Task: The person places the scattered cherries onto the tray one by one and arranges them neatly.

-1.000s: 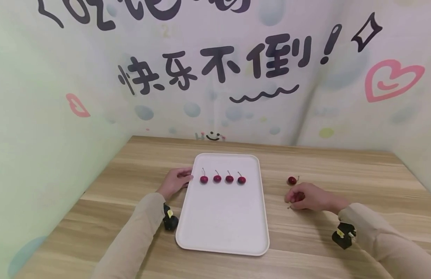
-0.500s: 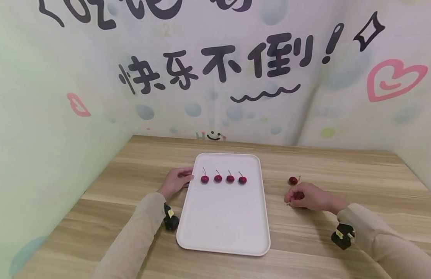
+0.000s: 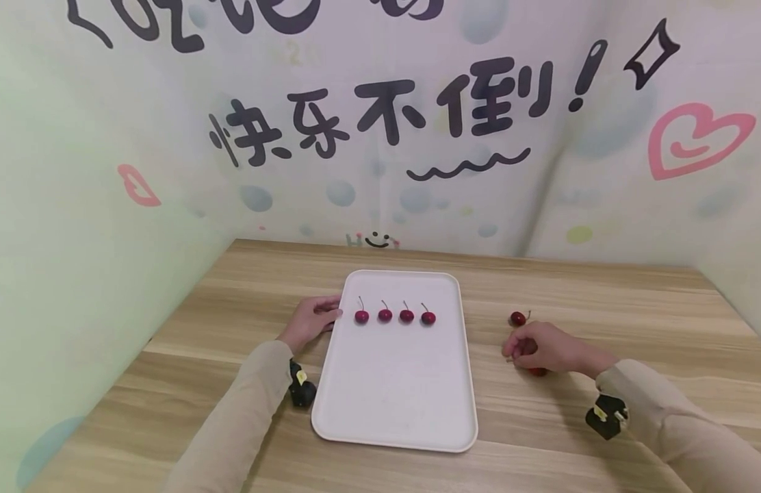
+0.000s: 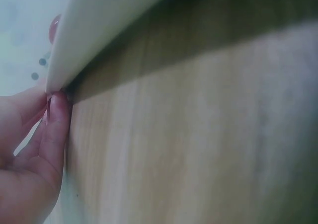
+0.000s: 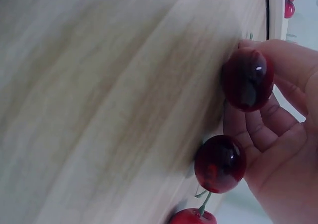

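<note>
My left hand (image 3: 311, 322) holds the left rim of a white tray (image 3: 395, 397), its thumb and fingertips meeting at the edge in the left wrist view. Across the tray's upper part runs a row of several dark red cherries (image 3: 384, 315), stems pointing away. Right of the tray, my right hand (image 3: 543, 348) is low over the table with curled fingers, pinching a cherry (image 5: 248, 80) near its stem. The right wrist view also has a second cherry (image 5: 220, 163) under the palm and a third cherry (image 5: 193, 217), partly cut off by the frame.
Just beyond the right hand, one cherry (image 3: 517, 318) lies on the wood-grain table (image 3: 639, 308). A fabric backdrop (image 3: 380, 198) with black lettering stands behind the table, and pale side walls flank it.
Part of a red cherry now shows beneath the right hand, where it was hidden before. The right hand has barely shifted; the left hand and tray keep their places.
</note>
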